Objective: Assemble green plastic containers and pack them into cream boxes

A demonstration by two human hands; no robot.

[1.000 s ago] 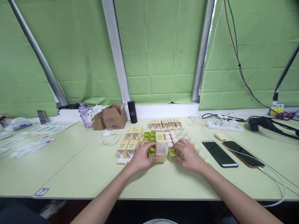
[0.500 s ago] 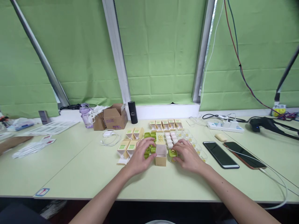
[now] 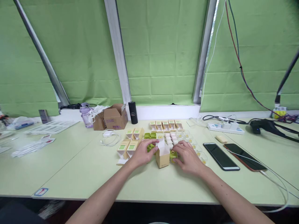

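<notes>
A small tan carton [image 3: 163, 159] with its white top flap open stands tilted on the pale green table [image 3: 70, 168] between my hands. My right hand [image 3: 188, 157] is closed on a small green case [image 3: 173, 154], held against the carton's right side. Just left of the carton, my left hand [image 3: 142, 153] curls its fingertips round a green piece [image 3: 150, 147] at the front of a group of green cases [image 3: 149, 135]. Behind the carton lie rows of white inserts [image 3: 170, 137] and clear trays [image 3: 190, 138].
Folded tan cartons stand in a row [image 3: 165, 125] behind and in a cluster [image 3: 128, 148] at left. Two phones [image 3: 220, 152] [image 3: 244, 152], a power strip [image 3: 225, 127] and cables lie at right. A cardboard box [image 3: 114, 116], black cylinder [image 3: 132, 112], purple bottle [image 3: 85, 116] stand at the back.
My left hand left the carton, reached to the green cases and drew back with a green piece. The carton now stands tilted, and my right hand has brought its green case against it.
</notes>
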